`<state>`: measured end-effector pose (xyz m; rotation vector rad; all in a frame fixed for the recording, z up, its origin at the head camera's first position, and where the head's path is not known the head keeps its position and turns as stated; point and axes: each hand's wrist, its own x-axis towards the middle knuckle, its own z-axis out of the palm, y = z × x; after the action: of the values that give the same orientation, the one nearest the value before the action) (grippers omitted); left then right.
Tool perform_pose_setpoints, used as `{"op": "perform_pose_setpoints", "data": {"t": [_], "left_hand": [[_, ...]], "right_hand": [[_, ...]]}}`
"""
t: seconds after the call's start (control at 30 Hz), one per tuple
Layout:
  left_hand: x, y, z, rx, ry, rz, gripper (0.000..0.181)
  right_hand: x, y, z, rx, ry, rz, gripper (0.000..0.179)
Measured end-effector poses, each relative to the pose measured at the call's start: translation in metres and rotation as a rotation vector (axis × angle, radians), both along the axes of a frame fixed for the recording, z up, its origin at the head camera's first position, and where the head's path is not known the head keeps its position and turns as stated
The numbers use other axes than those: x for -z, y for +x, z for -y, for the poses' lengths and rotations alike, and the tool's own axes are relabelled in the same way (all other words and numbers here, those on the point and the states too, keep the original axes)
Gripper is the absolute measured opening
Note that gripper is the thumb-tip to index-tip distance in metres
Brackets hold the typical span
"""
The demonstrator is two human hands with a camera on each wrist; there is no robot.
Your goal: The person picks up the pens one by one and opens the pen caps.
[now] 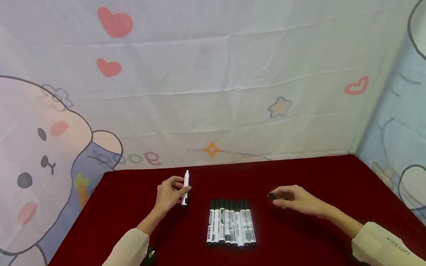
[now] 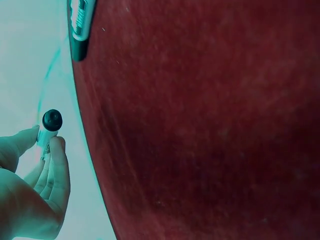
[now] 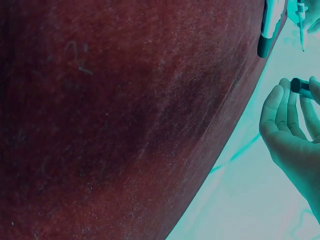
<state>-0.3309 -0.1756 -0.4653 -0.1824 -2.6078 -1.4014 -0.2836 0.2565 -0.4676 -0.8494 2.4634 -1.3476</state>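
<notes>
My left hand pinches a white marker between thumb and fingers, above the left part of the table. Its bare white tip points up and away; the black rear end faces the left wrist camera. Off to the right, my right hand holds a small black marker cap at its fingertips. The cap also shows in the right wrist view, partly hidden by the thumb. Between the hands lies a row of several capped white markers, side by side, black caps toward the far side.
A dark red cloth covers the table. Behind it hangs a pale printed curtain, which also runs along both sides. Something dark with a yellow mark sits under the left cuff.
</notes>
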Motion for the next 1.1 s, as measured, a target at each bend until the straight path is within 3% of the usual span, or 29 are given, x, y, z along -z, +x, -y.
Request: {"op": "perform_pose_setpoints", "data": {"t": [0.23, 0.4, 0.9, 1.1], "left_hand": [[0.009, -0.018, 0.002, -0.056, -0.050, 0.017, 0.038], [0.014, -0.026, 0.005, -0.066, -0.071, 0.041, 0.039], [0.023, -0.034, 0.004, -0.111, -0.184, 0.172, 0.042], [0.021, -0.031, 0.004, -0.112, -0.197, 0.170, 0.043]], "right_hand": [[-0.002, 0.002, 0.000, 0.006, 0.010, -0.012, 0.036], [-0.004, 0.004, 0.001, 0.026, 0.025, -0.015, 0.035], [-0.005, 0.005, 0.003, 0.020, 0.004, 0.003, 0.034], [0.001, 0.002, 0.002, 0.024, 0.021, -0.001, 0.035]]}}
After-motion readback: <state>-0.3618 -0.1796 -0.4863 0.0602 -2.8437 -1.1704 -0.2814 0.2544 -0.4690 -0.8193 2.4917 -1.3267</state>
